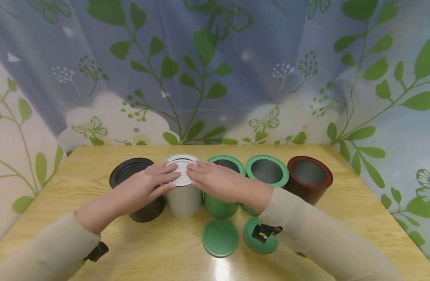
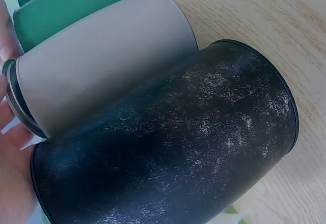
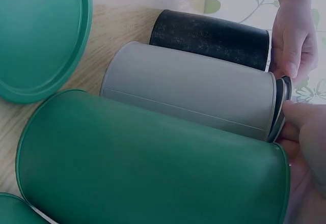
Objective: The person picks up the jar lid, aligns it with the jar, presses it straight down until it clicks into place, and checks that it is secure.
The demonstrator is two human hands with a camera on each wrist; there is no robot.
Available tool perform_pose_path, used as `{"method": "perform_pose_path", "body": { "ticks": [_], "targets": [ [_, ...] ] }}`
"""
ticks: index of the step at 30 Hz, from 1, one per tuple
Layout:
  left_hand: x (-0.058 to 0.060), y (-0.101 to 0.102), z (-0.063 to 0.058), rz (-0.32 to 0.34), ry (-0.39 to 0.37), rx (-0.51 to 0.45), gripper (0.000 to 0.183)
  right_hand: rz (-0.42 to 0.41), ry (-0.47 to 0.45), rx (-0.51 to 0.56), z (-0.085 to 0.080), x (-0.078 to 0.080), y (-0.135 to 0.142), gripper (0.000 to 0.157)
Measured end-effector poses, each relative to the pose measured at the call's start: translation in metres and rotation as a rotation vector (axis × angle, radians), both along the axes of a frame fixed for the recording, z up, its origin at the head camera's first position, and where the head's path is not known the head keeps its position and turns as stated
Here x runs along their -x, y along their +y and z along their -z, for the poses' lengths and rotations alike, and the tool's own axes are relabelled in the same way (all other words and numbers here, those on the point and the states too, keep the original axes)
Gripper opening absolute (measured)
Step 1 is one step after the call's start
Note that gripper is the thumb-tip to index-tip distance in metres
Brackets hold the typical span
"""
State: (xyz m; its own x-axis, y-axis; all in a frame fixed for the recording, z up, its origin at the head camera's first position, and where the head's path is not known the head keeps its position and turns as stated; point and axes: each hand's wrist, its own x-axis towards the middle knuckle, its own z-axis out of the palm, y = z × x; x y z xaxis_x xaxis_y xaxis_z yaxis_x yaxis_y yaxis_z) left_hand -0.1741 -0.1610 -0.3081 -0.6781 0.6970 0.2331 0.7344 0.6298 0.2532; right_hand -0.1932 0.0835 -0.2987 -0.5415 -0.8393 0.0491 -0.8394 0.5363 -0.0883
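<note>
A white lid [image 1: 182, 178] lies tilted over the mouth of the light grey can [image 1: 184, 203], and a dark gap shows along the far rim. My left hand [image 1: 152, 181] holds the lid's left side, with its fingers across the top and thumb at the near edge. From the right, my right hand [image 1: 220, 181] holds the opposite side, reaching over a green can [image 1: 220, 208]. The gap between lid and can also shows in the right wrist view, where the right thumb [image 3: 300, 113] is at the lid's edge. Left of the grey can stands a black can [image 2: 168, 147].
A second green can [image 1: 267, 171] and a dark red can [image 1: 309, 190] stand open to the right in the same row. Two green lids, one round and flat [image 1: 220, 239] and another [image 1: 257, 244] partly under the right sleeve, lie on the wooden table [image 1: 158, 249]. A patterned curtain [image 1: 257, 78] hangs behind.
</note>
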Motion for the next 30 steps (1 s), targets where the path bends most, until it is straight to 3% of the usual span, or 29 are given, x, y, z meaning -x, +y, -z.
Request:
{"method": "perform_pose_path", "body": {
  "ticks": [5, 15, 25, 30],
  "targets": [
    [0.0013, -0.003, 0.0028, -0.012, -0.014, 0.014, 0.041, 0.025, -0.041, -0.041, -0.0025, 0.0001, -0.0046, 0.046],
    [0.0062, 0.0005, 0.0059, -0.019, 0.017, 0.07, 0.041, 0.084, -0.036, -0.126, -0.0038, 0.002, -0.0072, 0.047],
    [0.0098, 0.0034, 0.0046, -0.051, 0.1, 0.123, 0.038, 0.089, 0.049, -0.138, -0.005, 0.0052, -0.0097, 0.044],
    [0.01, 0.0058, 0.0016, -0.076, 0.101, 0.132, 0.039, 0.088, 0.08, -0.129, -0.0064, 0.0076, -0.0105, 0.044]
  ]
}}
